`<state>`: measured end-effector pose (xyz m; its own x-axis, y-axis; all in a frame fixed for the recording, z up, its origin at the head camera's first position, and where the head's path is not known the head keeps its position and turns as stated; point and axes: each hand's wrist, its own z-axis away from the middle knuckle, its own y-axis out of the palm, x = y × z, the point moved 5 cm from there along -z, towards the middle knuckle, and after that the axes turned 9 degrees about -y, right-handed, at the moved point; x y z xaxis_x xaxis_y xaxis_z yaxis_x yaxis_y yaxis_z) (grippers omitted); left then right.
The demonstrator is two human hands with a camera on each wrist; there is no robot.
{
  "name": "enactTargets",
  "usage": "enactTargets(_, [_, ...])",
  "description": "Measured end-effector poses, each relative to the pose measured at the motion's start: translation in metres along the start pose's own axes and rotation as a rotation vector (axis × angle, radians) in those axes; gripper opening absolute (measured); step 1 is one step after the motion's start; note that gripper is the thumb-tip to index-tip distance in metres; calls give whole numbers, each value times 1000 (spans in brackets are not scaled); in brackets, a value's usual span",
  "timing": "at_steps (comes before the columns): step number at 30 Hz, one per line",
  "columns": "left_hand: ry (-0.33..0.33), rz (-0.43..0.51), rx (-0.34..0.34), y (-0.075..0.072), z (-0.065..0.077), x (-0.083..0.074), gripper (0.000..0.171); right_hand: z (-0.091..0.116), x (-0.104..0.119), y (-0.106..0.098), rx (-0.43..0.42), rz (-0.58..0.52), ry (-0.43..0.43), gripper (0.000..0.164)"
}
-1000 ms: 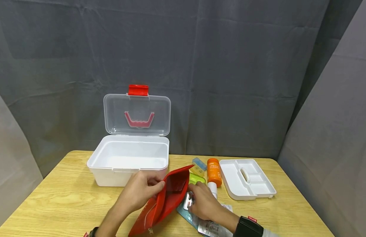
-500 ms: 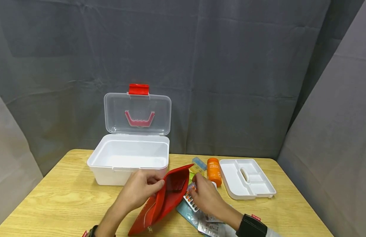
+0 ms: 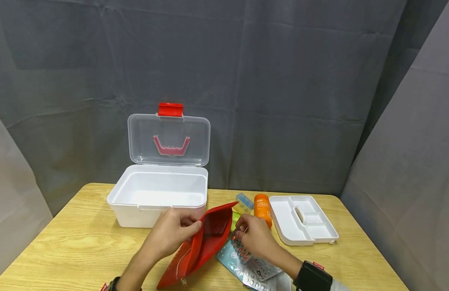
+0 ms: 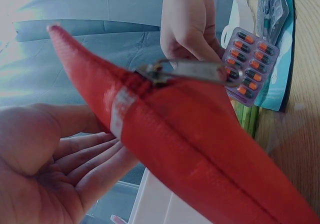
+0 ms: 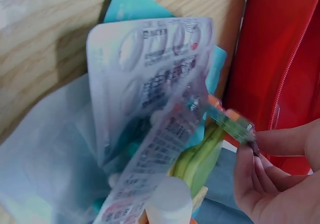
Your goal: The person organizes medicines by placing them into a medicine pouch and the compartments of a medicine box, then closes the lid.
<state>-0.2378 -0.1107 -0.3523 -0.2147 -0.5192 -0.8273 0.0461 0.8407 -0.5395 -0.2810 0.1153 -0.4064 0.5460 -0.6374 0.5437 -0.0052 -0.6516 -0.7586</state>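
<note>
My left hand (image 3: 173,230) holds the red zip pouch (image 3: 186,262) by its rim and keeps its mouth parted. The pouch stands tilted at the table's front. In the left wrist view the zip pull (image 4: 200,70) hangs in front of the pouch. Just right of the mouth, my right hand (image 3: 259,238) pinches a blister pack of orange-and-black capsules (image 4: 250,66) by one end, between thumb and fingers. Below that hand lie silver blister packs (image 5: 150,59) and a teal packet (image 3: 229,258). A green item (image 3: 236,219) lies partly hidden behind the right hand.
A white box (image 3: 144,218) with its clear lid (image 3: 170,129) raised stands at back left. Right of the pouch are a blue-and-yellow pill box (image 3: 244,202), an orange bottle (image 3: 262,206) and a white divided tray (image 3: 317,210). A white cap (image 5: 170,199) shows in the right wrist view.
My right hand has lifted the capsule blister pack from the pile beside the pouch and turned it. It has shifted slightly right. My left hand and the pouch have stayed put.
</note>
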Motion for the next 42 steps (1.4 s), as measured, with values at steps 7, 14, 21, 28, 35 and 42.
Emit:
enactTargets(7, [0,-9,-6,-1,0,0,8,-1,-3,-6,29,-52,91,14])
enactTargets(14, [-6,3,1,-1,0,1,8,-3,-5,-15,20,-132,190,13])
enactTargets(21, [-6,8,-1,-2,0,1,8,-7,2,-26,-24,-144,189,9])
enactTargets(28, [-1,-3,-6,-2,0,0,8,-9,9,-35,-19,-147,164,5])
enactTargets(35, [2,6,-2,-2,0,-1,9,-9,15,-39,18,-159,118,3])
enactTargets(42, [-1,-3,-4,-1,0,0,8,-7,26,-36,35,-213,79,4])
